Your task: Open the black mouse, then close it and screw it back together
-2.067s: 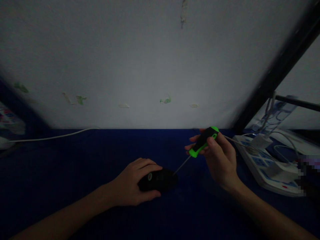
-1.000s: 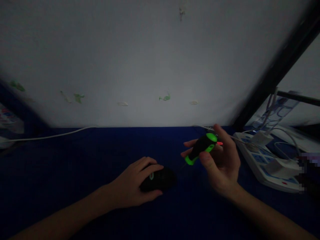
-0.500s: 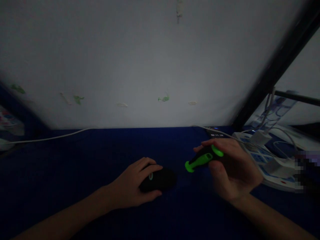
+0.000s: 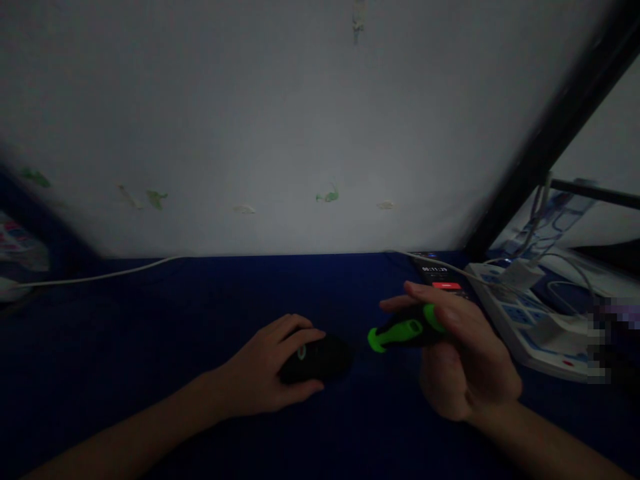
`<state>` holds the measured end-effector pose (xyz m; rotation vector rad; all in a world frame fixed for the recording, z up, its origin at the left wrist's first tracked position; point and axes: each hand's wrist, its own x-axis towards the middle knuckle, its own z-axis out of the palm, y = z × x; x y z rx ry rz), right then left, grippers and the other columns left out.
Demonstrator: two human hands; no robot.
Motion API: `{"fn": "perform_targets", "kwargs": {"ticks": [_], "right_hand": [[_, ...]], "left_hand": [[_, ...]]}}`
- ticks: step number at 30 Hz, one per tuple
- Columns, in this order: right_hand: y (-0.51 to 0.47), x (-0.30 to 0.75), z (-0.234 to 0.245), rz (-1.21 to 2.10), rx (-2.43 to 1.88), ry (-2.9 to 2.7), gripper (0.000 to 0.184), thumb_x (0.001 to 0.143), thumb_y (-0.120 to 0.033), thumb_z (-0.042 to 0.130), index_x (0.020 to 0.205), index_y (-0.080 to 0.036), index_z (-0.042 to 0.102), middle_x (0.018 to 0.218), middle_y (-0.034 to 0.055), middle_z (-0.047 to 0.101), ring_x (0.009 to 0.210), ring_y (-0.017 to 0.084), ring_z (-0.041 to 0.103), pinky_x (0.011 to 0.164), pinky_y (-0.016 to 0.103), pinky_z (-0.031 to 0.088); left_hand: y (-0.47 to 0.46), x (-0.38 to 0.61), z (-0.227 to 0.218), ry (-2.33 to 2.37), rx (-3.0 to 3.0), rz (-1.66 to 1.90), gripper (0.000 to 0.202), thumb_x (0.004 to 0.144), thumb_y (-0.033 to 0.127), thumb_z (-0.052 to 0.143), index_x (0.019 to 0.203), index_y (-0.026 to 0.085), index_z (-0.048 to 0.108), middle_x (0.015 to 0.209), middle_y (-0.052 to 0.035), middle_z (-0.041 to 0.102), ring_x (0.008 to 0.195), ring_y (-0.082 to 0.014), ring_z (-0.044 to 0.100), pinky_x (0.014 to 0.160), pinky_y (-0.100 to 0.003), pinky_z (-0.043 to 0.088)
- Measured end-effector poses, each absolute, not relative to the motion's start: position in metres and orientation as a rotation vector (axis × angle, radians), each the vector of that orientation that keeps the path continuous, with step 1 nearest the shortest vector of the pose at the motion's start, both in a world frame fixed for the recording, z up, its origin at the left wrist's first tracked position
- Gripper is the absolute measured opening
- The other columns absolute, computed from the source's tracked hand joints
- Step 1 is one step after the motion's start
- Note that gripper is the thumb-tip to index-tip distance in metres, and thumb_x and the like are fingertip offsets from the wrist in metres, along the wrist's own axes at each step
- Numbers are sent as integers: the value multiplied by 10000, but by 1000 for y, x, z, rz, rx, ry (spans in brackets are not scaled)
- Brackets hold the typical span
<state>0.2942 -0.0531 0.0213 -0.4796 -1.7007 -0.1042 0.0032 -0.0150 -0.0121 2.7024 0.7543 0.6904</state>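
My left hand [image 4: 280,367] lies around a black computer mouse [image 4: 333,360] on the dark blue tabletop. Its fingers curl over the far side, the thumb presses the near side, and a pale ring mark shows between them. My right hand [image 4: 467,360] is raised to the right of the mouse and grips a screwdriver [image 4: 400,331] by its black and bright green handle. The flared green butt points left toward the mouse, with a gap between. Any shaft is hidden by the hand and the dim light.
Behind my right hand lies a phone [image 4: 435,270] showing a timer and a red button. A white power strip [image 4: 525,340] with plugs and cables is at the right. A white cable [image 4: 110,273] runs along the left. A pale wall [image 4: 300,120] rises behind the tabletop [image 4: 225,293].
My right hand has lowered and turned slightly, so the screwdriver handle lies more level and more of the phone shows. My left hand and the mouse stay in place.
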Motion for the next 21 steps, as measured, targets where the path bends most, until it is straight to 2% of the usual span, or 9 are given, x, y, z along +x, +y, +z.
{"fn": "perform_targets", "kwargs": {"ticks": [3, 5, 8, 11, 14, 18, 21], "right_hand": [[-51, 292, 24, -132, -406, -1693, 665, 957, -111, 615, 1575, -315, 476, 1398, 79, 670, 1066, 261, 767, 753, 412, 711], [-50, 291, 25, -150, -427, -1687, 605, 960, -157, 649, 1535, -306, 535, 1346, 83, 683, 1057, 261, 767, 740, 395, 710], [-51, 288, 25, -33, -396, -1669, 508, 1022, -183, 538, 1519, -286, 552, 1360, 111, 673, 1098, 290, 757, 760, 447, 711], [-53, 287, 24, 172, -366, -1734, 639, 996, -48, 452, 1583, -302, 455, 1452, 129, 623, 1142, 303, 754, 747, 467, 715], [-51, 287, 25, 123, -370, -1770, 736, 916, 14, 533, 1584, -286, 462, 1433, 130, 631, 1160, 301, 743, 754, 430, 714], [-46, 288, 27, 9, -369, -1735, 695, 886, -49, 658, 1533, -273, 541, 1336, 127, 669, 1067, 271, 734, 704, 384, 706], [-48, 290, 28, 82, -322, -1765, 634, 927, -87, 594, 1536, -251, 532, 1328, 144, 662, 1045, 277, 733, 695, 412, 703]], "left_hand": [[-15, 3, -12, 754, 2702, 665, 621, 882, 392, 816, 1416, 239, 537, 1278, -111, 615, 1114, -271, 670, 950, -428, 599], [-15, 3, -12, 755, 2697, 654, 619, 888, 392, 811, 1419, 242, 532, 1283, -114, 614, 1121, -274, 668, 957, -440, 597], [-14, 3, -11, 753, 2696, 650, 610, 891, 396, 810, 1412, 242, 534, 1282, -117, 616, 1122, -278, 667, 953, -446, 599], [-14, 3, -12, 746, 2700, 657, 621, 887, 405, 814, 1413, 238, 530, 1283, -121, 615, 1116, -276, 667, 949, -441, 599], [-14, 3, -13, 759, 2706, 654, 634, 881, 416, 818, 1418, 244, 528, 1286, -122, 613, 1120, -279, 666, 951, -440, 598], [-14, 3, -13, 763, 2719, 642, 624, 895, 416, 802, 1426, 248, 521, 1290, -122, 613, 1119, -279, 666, 951, -443, 598], [-14, 4, -12, 754, 2714, 649, 618, 895, 420, 800, 1420, 246, 524, 1281, -119, 616, 1115, -274, 668, 950, -434, 598]]}}
